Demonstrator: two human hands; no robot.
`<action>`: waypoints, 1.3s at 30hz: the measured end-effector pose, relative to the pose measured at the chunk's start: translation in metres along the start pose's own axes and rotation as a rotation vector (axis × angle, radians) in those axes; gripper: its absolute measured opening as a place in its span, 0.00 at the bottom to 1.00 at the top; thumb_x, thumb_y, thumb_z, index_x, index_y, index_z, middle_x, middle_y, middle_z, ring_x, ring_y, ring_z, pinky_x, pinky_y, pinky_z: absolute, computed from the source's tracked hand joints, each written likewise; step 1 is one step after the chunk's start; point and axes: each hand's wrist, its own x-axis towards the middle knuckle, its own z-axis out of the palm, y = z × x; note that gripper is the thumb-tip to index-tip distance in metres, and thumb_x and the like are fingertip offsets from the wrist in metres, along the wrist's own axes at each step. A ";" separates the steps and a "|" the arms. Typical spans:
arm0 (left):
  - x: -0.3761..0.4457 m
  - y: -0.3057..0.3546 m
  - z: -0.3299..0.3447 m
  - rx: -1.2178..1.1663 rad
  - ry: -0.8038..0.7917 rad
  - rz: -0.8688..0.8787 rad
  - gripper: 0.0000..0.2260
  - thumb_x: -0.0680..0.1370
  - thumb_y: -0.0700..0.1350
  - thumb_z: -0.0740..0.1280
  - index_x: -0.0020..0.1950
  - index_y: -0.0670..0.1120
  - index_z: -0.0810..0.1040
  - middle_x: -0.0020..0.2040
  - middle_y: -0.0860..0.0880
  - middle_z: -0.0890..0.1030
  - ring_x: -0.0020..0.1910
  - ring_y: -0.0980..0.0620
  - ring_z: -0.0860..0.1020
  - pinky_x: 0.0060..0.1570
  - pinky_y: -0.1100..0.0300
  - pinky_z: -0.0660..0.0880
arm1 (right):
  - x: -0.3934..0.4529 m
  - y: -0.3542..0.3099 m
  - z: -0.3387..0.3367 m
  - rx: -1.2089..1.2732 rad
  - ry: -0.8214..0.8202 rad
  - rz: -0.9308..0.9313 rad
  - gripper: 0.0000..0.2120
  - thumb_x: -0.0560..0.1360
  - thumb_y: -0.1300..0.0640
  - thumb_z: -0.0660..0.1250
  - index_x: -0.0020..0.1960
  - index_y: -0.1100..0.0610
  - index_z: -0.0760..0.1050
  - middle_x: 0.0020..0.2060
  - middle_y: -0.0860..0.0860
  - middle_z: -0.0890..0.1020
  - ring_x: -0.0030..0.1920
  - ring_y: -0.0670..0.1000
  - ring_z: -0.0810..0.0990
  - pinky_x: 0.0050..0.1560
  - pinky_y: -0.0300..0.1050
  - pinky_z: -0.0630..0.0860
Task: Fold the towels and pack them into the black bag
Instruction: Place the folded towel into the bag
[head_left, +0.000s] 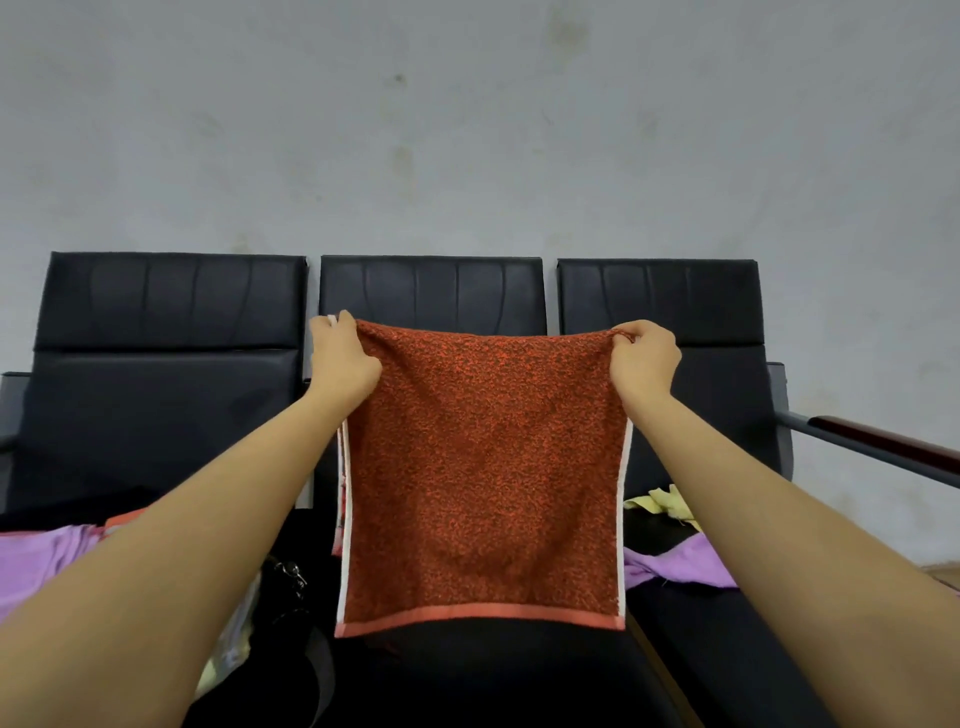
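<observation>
An orange-red speckled towel (483, 478) with white side edges and a salmon hem hangs doubled over in the air before the middle seat. My left hand (343, 358) pinches its top left corner and my right hand (641, 356) pinches its top right corner. The black bag (291, 592) lies low on the left, partly behind my left forearm; a metal clasp shows on it. A purple towel (36, 561) lies on the left seat. Another purple towel (675, 564) and a pale yellow one (662, 501) lie on the right seat.
A row of three black padded chairs (171, 364) stands against a grey wall (467, 130). A dark wooden armrest (883, 441) on a grey metal frame juts out at the right. Light fabric shows under my left forearm near the bag.
</observation>
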 end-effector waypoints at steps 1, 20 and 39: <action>0.000 0.000 0.001 0.020 0.019 0.026 0.06 0.71 0.29 0.57 0.42 0.39 0.66 0.52 0.43 0.62 0.42 0.45 0.68 0.49 0.53 0.70 | 0.000 0.002 0.000 -0.006 0.011 0.002 0.11 0.79 0.65 0.58 0.54 0.61 0.79 0.51 0.54 0.80 0.46 0.46 0.74 0.47 0.37 0.68; 0.014 -0.019 0.014 -0.029 0.187 -0.042 0.11 0.69 0.28 0.56 0.29 0.40 0.65 0.41 0.32 0.72 0.31 0.46 0.67 0.34 0.56 0.69 | -0.002 0.010 0.006 0.007 -0.056 0.036 0.20 0.76 0.69 0.58 0.67 0.63 0.71 0.62 0.57 0.75 0.62 0.54 0.74 0.56 0.36 0.67; -0.007 -0.030 0.024 0.305 -0.056 -0.183 0.18 0.77 0.35 0.55 0.67 0.40 0.59 0.53 0.36 0.77 0.49 0.37 0.77 0.45 0.48 0.71 | -0.019 0.039 0.007 -0.484 -0.115 -0.112 0.14 0.83 0.53 0.50 0.62 0.55 0.69 0.50 0.57 0.79 0.49 0.59 0.77 0.44 0.51 0.70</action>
